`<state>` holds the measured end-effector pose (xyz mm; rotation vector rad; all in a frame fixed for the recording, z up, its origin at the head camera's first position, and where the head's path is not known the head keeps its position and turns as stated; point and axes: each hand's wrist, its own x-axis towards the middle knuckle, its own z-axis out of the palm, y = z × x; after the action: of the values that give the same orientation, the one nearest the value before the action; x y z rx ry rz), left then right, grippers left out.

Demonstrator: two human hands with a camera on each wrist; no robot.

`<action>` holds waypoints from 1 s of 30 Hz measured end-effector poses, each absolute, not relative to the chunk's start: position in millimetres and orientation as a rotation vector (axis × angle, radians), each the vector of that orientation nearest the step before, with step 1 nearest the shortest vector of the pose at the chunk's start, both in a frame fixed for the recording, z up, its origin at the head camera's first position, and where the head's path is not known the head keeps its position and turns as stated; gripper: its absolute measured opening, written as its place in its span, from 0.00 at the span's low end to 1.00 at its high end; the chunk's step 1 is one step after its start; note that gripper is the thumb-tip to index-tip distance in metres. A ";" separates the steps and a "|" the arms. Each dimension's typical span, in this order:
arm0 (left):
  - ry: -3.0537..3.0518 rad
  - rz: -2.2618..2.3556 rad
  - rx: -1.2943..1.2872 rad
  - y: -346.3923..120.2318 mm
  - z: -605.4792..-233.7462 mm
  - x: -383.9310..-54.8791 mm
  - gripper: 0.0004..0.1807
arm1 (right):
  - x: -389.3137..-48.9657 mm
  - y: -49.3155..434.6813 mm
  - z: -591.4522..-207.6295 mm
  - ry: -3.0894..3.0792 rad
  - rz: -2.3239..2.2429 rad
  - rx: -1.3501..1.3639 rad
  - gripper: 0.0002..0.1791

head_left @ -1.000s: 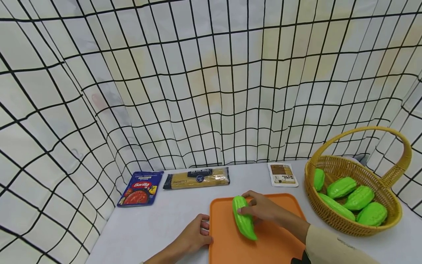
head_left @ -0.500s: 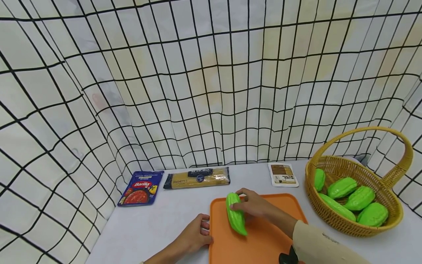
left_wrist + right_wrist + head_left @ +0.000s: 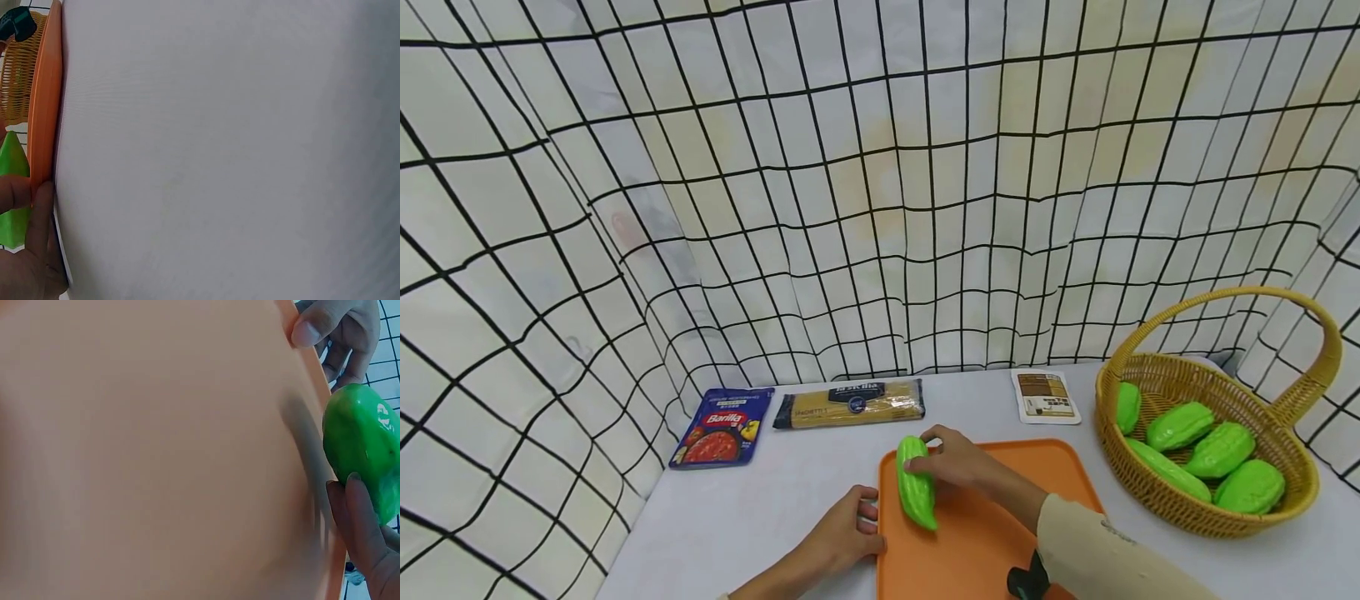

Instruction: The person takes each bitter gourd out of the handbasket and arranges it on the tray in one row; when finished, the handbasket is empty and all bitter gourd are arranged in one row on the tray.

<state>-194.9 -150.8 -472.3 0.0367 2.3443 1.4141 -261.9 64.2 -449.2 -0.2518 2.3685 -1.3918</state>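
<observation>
My right hand [image 3: 953,459] grips a bright green, ridged bitter melon [image 3: 917,493] by its upper part, over the left side of an orange tray [image 3: 962,550]. The melon's tapered end points down toward me. In the right wrist view the thumb and fingers press the side of the bitter melon [image 3: 359,434], above the tray's edge. My left hand [image 3: 844,533] pinches the tray's left rim, the thumb over the rim and the other fingers outside it. The left wrist view shows this hand [image 3: 31,250] at the rim, its lower part cut off.
To the right stands a wicker basket [image 3: 1195,521] with a tall handle, holding several green bitter melons [image 3: 1180,427]. Along the back lie a blue Barilla pouch [image 3: 722,427], a spaghetti pack [image 3: 850,405] and a small white-brown packet [image 3: 1046,397]. Black netting [image 3: 925,208] hangs over white walls.
The right hand has carried the bitter melon leftward across the tray, toward its left rim. The left hand stays at the rim.
</observation>
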 end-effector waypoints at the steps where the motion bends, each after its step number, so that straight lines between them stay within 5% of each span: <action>1: 2.345 1.412 0.039 -150.8 -472.6 -195.0 0.35 | -262.9 62.6 -449.4 2.376 -1.386 -0.245 0.36; 30: 2.383 1.350 0.051 -151.1 -469.6 -197.0 0.33 | -267.8 42.1 -451.5 2.327 -1.362 -0.312 0.38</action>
<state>-197.0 -151.1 -469.6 0.0507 2.3826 1.3496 -267.8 42.1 -451.5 -0.3120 2.3267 -1.3617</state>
